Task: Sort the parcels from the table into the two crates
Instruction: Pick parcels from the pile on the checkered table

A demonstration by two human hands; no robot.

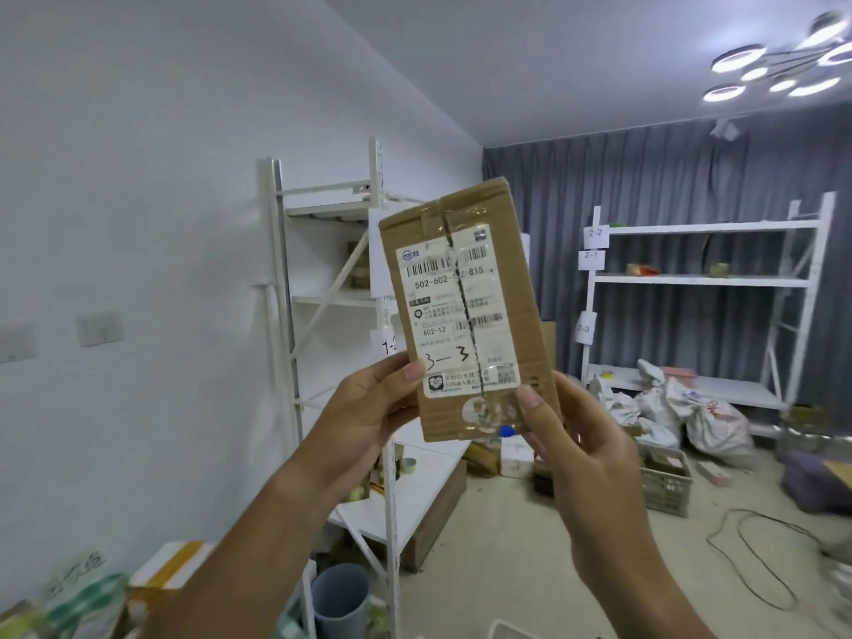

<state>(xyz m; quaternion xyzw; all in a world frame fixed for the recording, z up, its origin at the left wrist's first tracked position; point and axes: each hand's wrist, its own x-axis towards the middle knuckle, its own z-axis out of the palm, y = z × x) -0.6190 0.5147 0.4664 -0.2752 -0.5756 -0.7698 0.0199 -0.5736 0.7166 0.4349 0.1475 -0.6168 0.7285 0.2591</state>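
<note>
A cardboard parcel [465, 311] is held upright in the air, in front of the white shelves [332, 288]. Its lower edge is gripped from both sides — the left hand [369, 408] with thumb on the label [454, 311], the right hand [585, 435] with fingers [530, 398] curled round the lower right corner. "3-3" is handwritten on the label. A crate [666, 481] is seen on the floor behind, near white sacks [682, 408].

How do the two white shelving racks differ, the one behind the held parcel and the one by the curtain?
The near rack stands against the white wall, seen end-on; the far rack faces the camera before the grey curtain. White sacks lie heaped at the far rack's foot; none show at the near one's. Both are white metal, carry paper tags and hold a few small items.
</note>
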